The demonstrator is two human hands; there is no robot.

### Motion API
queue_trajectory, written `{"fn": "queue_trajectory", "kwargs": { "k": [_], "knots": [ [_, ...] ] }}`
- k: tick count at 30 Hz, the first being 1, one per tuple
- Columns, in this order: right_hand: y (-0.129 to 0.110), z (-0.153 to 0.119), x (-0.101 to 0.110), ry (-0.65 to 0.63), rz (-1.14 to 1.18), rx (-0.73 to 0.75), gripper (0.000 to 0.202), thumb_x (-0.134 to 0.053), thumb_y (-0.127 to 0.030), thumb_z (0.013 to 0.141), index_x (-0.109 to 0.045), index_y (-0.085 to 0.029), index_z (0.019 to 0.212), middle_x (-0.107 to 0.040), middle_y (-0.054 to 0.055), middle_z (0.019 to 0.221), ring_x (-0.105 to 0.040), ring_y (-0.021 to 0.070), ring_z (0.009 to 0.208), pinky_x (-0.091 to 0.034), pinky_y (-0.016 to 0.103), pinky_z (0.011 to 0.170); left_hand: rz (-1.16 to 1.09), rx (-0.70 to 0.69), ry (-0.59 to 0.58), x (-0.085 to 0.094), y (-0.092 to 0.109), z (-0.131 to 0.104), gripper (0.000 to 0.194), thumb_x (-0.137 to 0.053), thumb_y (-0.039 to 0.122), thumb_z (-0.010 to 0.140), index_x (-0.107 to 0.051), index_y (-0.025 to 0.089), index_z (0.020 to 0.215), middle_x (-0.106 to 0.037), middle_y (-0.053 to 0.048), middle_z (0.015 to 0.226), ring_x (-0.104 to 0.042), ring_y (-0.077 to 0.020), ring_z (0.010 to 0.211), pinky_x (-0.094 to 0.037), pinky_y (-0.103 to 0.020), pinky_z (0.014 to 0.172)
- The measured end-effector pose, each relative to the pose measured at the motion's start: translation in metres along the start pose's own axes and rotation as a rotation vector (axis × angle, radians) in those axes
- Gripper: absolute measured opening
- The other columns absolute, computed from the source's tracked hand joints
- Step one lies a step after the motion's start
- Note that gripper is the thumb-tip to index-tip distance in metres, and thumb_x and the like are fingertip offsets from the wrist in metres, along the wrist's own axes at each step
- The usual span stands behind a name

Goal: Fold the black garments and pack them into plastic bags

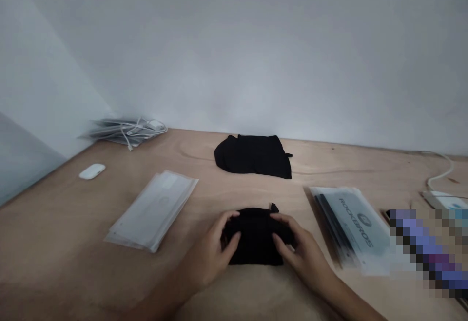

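Observation:
A folded black cloth item [256, 238] lies at the front middle of the table, with a small dark tab at its top edge. My left hand [215, 248] grips its left side, thumb on top and fingers curled round the edge. On the right side, my right hand [298, 243] holds it the same way. Farther back, a second black cloth item [256, 155] lies flat near the wall, a small loop at its right end.
Left on the wooden table [66, 233] are clear plastic bags [153, 211], a white oval case [92, 171] and bags with a white cable [131, 131]. To the right lie printed ROCKBROS packages [354, 228], a pixelated object [427, 253] and a white cable [442, 172].

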State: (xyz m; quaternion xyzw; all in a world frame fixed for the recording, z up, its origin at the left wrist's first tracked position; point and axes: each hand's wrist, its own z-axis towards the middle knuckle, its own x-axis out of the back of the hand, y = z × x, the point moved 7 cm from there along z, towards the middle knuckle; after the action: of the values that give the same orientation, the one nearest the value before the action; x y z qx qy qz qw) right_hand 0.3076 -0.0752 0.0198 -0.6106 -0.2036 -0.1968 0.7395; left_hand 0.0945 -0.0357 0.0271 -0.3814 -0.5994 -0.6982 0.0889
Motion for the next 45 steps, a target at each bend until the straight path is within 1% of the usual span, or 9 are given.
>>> {"fn": "queue_trajectory", "kwargs": {
  "k": [5,9,14,18,24,28,32,39,45],
  "knots": [
    [0.0,0.032,0.0,0.211,-0.409,0.127,0.033,-0.052,-0.028,0.096,-0.063,-0.018,0.125,-0.068,0.017,0.115,-0.069,0.0309,0.102,-0.061,0.048,0.084,0.205,-0.042,0.156,0.0,0.01,0.027,0.033,-0.045,0.028,0.099,-0.055,0.019,0.13,-0.058,-0.014,0.126,-0.062,-0.0295,0.115,-0.054,-0.05,0.097],
    [-0.019,0.018,-0.024,-0.015,-0.543,0.502,0.033,-0.055,-0.027,0.096,-0.065,-0.023,0.127,-0.058,0.013,0.142,-0.053,0.031,0.132,-0.047,0.055,0.109,0.28,-0.258,0.237,0.011,0.015,0.018,0.026,-0.047,0.027,0.1,-0.062,0.022,0.121,-0.055,-0.012,0.125,-0.06,-0.0275,0.113,-0.054,-0.044,0.096],
    [-0.012,0.006,-0.031,-0.035,-0.716,0.409,0.04,-0.058,-0.037,0.096,-0.067,-0.017,0.129,-0.062,0.017,0.138,-0.057,0.0354,0.128,-0.044,0.061,0.11,0.557,0.033,0.382,0.08,-0.056,0.012,0.036,-0.048,0.037,0.093,-0.067,0.016,0.116,-0.056,-0.014,0.113,-0.062,-0.0311,0.1,-0.051,-0.048,0.094],
    [-0.02,0.01,-0.024,-0.003,-0.748,0.297,0.047,-0.062,-0.052,0.093,-0.075,-0.013,0.115,-0.07,0.021,0.116,-0.065,0.0373,0.113,-0.043,0.063,0.11,0.558,0.354,0.21,0.116,-0.113,0.009,0.054,-0.047,0.052,0.09,-0.066,0.015,0.124,-0.062,-0.014,0.106,-0.067,-0.0318,0.094,-0.052,-0.046,0.089],
    [-0.035,0.009,-0.047,-0.408,-0.589,0.569,0.065,-0.062,-0.055,0.092,-0.05,-0.027,0.148,-0.035,0.008,0.163,-0.031,0.0337,0.149,-0.034,0.058,0.118,0.452,0.297,0.125,0.127,-0.112,0.012,0.052,-0.044,0.054,0.089,-0.071,0.016,0.114,-0.073,-0.01,0.094,-0.069,-0.0292,0.085,-0.051,-0.037,0.078],
    [-0.012,0.014,-0.055,-0.287,-0.626,0.404,0.056,-0.06,-0.043,0.095,-0.05,-0.028,0.148,-0.032,0.007,0.164,-0.031,0.0329,0.149,-0.032,0.059,0.118,0.405,0.253,0.11,0.118,-0.092,0.017,0.047,-0.044,0.045,0.091,-0.068,0.018,0.121,-0.073,-0.005,0.083,-0.069,-0.0242,0.076,-0.049,-0.032,0.071],
    [0.003,0.017,-0.048,-0.107,-0.655,0.208,0.056,-0.059,-0.044,0.096,-0.052,-0.024,0.147,-0.032,0.011,0.163,-0.03,0.036,0.149,-0.032,0.062,0.117,0.277,0.136,0.067,0.078,-0.046,0.032,0.045,-0.047,0.03,0.088,-0.063,0.02,0.129,-0.067,0.001,0.072,-0.064,-0.0185,0.065,-0.045,-0.027,0.063],
    [0.008,0.016,-0.026,-0.475,-0.574,0.347,0.08,-0.071,-0.045,0.087,-0.033,-0.035,0.157,-0.023,0.007,0.167,-0.018,0.0341,0.153,-0.019,0.064,0.121,0.124,-0.028,-0.107,-0.012,0.0,0.048,0.029,-0.054,0.02,0.091,-0.07,0.018,0.115,-0.071,-0.003,0.082,-0.067,-0.0192,0.073,-0.052,-0.029,0.072],
    [0.025,0.019,-0.034,-0.364,-0.647,0.316,0.084,-0.069,-0.015,0.078,-0.039,-0.034,0.154,-0.025,0.008,0.166,-0.022,0.0331,0.152,-0.021,0.065,0.119,0.218,-0.443,-0.022,-0.016,0.013,0.039,0.044,-0.049,0.001,0.086,-0.068,0.023,0.119,-0.061,-0.01,0.112,-0.062,-0.0245,0.105,-0.054,-0.04,0.092]
  ]
}}
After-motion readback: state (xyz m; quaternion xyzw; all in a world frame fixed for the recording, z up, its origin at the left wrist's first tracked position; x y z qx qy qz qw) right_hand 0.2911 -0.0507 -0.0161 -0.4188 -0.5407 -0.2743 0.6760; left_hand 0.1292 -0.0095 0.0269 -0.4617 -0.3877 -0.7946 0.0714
